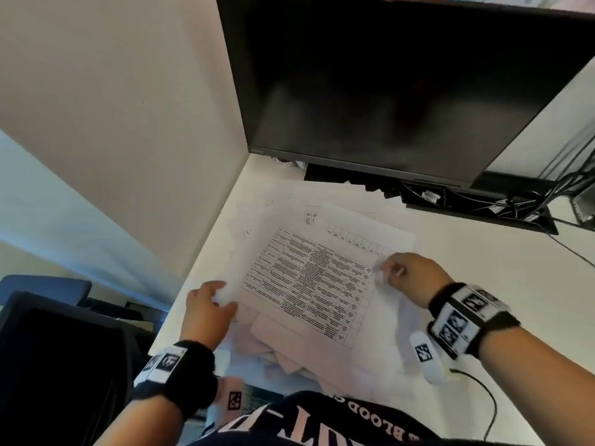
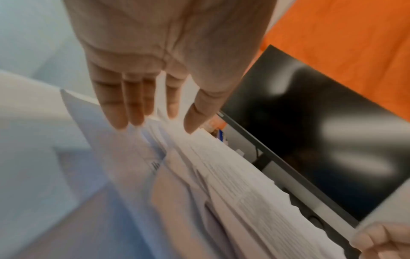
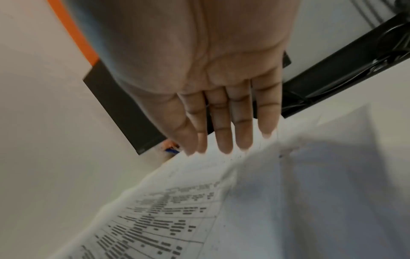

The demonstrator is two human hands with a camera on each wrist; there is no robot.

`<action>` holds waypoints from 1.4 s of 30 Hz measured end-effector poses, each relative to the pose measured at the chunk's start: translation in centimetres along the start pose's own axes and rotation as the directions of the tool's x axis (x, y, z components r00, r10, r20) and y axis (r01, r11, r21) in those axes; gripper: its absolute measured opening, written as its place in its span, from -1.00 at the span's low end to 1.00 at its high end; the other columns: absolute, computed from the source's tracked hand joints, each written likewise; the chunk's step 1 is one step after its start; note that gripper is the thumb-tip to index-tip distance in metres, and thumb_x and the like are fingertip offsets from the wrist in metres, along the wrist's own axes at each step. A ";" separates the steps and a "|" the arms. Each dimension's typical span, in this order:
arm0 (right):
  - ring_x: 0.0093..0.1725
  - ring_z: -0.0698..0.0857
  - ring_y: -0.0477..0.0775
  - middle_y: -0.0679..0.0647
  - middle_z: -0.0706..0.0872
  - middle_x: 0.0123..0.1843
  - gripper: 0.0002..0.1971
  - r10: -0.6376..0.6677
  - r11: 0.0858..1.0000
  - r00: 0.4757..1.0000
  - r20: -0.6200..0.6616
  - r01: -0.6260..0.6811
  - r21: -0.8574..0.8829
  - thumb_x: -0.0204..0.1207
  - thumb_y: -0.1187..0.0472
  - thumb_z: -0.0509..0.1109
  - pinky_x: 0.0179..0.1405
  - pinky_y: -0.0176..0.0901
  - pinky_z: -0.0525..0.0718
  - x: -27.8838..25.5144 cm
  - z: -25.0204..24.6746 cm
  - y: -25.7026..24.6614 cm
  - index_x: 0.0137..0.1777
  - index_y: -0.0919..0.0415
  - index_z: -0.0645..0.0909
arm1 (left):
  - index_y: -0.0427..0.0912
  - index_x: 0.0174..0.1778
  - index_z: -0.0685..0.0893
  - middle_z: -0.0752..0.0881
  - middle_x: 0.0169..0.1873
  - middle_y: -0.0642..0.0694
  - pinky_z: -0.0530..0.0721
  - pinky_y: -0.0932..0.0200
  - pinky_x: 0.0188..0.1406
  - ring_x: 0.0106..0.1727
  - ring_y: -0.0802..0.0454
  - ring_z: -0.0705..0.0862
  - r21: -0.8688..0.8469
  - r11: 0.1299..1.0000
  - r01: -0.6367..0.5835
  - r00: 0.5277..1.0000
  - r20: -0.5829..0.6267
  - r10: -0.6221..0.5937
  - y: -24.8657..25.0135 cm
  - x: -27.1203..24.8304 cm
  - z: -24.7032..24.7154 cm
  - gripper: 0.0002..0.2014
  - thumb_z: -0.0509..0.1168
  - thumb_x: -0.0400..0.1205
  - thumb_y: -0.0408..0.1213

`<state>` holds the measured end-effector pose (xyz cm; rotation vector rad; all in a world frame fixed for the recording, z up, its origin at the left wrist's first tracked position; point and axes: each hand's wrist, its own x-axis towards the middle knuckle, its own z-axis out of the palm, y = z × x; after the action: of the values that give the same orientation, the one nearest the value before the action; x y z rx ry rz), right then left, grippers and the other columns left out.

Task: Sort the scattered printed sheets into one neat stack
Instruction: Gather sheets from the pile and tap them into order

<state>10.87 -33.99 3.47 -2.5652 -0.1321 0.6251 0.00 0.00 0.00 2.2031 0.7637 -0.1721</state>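
Observation:
A loose pile of printed sheets (image 1: 283,204) lies fanned out on the white desk (image 1: 483,272) in front of me. The top sheet (image 1: 309,284) carries a dense printed table and is lifted slightly toward me. My left hand (image 1: 211,299) holds the pile's left edge, with the thumb on one side and the fingers on the other (image 2: 157,127). Several sheet edges (image 2: 233,184) show side-on in the left wrist view. My right hand (image 1: 388,272) pinches the right edge of the top sheet, fingertips together at the paper (image 3: 210,149). The printed sheet (image 3: 166,219) runs below that hand.
A dark monitor (image 1: 402,91) on a black base with tangled cables (image 1: 515,204) stands just behind the pile. A beige partition (image 1: 128,123) walls the desk's left side. A dark chair (image 1: 48,317) sits lower left. A thin cable (image 1: 483,391) crosses the desk near my right wrist.

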 end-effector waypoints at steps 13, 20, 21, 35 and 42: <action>0.06 0.66 0.08 -0.03 0.65 -0.02 -0.60 0.187 0.927 0.980 0.064 -0.155 -0.341 0.31 -0.25 0.48 0.05 -0.05 0.62 4.7 3.5 -3.1 -0.02 -0.02 0.54 | -0.24 -0.14 0.76 0.57 -0.04 -0.13 0.41 0.19 -0.06 -0.09 -0.11 0.61 -0.050 0.998 -0.026 0.968 -0.251 0.013 0.5 4.0 -1.0 -0.86 0.45 0.54 -0.23; 0.01 0.61 0.08 -0.02 0.65 -0.07 -0.75 0.217 0.976 0.972 0.092 -0.219 0.011 0.51 -0.03 0.41 -0.10 -0.17 0.53 2.3 2.5 -2.0 0.10 0.06 0.58 | -0.02 0.10 0.63 0.64 -0.10 0.00 0.54 0.33 -0.17 -0.17 0.14 0.63 -0.311 0.922 -0.229 0.954 -0.258 0.150 4.4 4.7 -1.3 -0.78 0.43 0.56 -0.25; -0.06 0.60 0.05 -0.06 0.62 -0.15 -0.81 0.231 0.969 0.970 0.082 -0.237 0.073 0.51 -0.01 0.42 -0.24 -0.24 0.47 1.6 2.1 -1.6 0.00 0.05 0.57 | 0.00 0.13 0.62 0.67 -0.12 0.02 0.52 0.38 -0.20 -0.17 0.15 0.63 -0.335 0.919 -0.208 0.966 -0.217 0.140 5.1 4.8 -1.0 -0.77 0.41 0.58 -0.25; -0.02 0.60 0.11 0.12 0.61 -0.04 -0.55 0.484 0.835 0.868 0.115 -0.497 0.238 0.56 -0.21 0.24 0.00 -0.09 0.47 -3.5 4.2 2.0 0.04 0.23 0.48 | -0.11 0.16 0.54 0.68 -0.03 0.05 0.64 0.08 0.01 -0.07 0.04 0.64 -0.203 0.977 0.062 0.935 0.355 0.015 9.0 3.2 7.5 -0.72 0.32 0.63 -0.05; -0.22 0.59 0.10 0.05 0.64 -0.29 -0.67 0.414 0.899 0.904 -0.104 -0.388 0.201 0.63 -0.09 0.18 -0.17 -0.12 0.48 -3.0 4.5 1.6 -0.22 0.14 0.49 | -0.10 0.05 0.64 0.75 -0.12 0.04 0.66 0.20 -0.17 -0.07 0.06 0.72 -0.107 0.990 -0.094 0.940 0.318 0.124 9.0 2.5 7.9 -0.82 0.42 0.56 -0.22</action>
<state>6.11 -34.03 0.44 -2.4651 0.4963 0.5625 8.17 -9.14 -0.57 2.0551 0.4561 -0.4249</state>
